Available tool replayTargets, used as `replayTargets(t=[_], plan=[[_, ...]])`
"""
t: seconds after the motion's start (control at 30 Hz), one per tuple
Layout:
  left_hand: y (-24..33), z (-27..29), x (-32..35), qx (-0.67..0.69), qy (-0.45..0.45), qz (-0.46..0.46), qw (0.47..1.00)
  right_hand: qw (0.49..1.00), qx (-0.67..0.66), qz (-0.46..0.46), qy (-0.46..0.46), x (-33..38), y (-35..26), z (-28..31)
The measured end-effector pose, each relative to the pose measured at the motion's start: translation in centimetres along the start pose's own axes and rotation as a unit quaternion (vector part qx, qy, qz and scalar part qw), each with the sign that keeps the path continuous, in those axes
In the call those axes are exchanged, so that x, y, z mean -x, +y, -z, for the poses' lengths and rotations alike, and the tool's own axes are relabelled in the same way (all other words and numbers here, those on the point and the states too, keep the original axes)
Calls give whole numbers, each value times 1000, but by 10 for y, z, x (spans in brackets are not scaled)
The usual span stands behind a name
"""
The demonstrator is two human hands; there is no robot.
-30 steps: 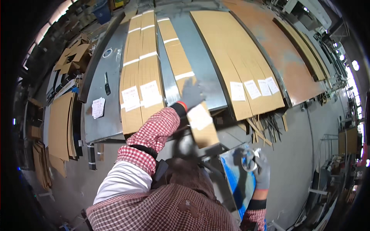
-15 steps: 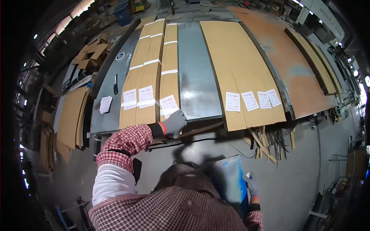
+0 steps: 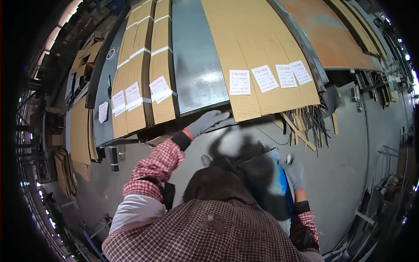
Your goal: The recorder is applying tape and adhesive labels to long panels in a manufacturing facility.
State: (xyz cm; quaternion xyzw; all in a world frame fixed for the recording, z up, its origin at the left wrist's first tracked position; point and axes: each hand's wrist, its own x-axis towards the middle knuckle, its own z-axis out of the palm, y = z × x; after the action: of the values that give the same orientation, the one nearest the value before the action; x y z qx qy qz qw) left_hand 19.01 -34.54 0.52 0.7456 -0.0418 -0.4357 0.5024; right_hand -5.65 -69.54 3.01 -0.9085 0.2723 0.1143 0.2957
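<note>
A grey concrete floor [image 3: 358,174] is seen under a long grey table [image 3: 196,65] stacked with cardboard strips [image 3: 257,52]. The left hand [image 3: 205,123] is laid flat, fingers spread, against the table's near edge. A blue panel [image 3: 266,183] at near right is gripped by the right hand [image 3: 294,172].

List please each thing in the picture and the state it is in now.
left hand: gloved, open, fingers flat at the table edge.
right hand: gloved, gripping the top of the blue sheet.
blue sheet: tilted on edge, held.
cardboard strips: lying flat, banded, labelled.
wide cardboard sheets: lying flat, overhanging the edge, labelled.
grey table: partly bare.
</note>
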Motion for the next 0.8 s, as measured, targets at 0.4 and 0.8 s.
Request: replayTargets(t=[0.4, 0.8], plan=[[20, -69, -57, 419, 1, -87, 904, 561, -796, -22, -226, -132, -119, -107], [12, -54, -55, 375, -17, -77, 924, 587, -731, -79, -340, -188, -69, -110]])
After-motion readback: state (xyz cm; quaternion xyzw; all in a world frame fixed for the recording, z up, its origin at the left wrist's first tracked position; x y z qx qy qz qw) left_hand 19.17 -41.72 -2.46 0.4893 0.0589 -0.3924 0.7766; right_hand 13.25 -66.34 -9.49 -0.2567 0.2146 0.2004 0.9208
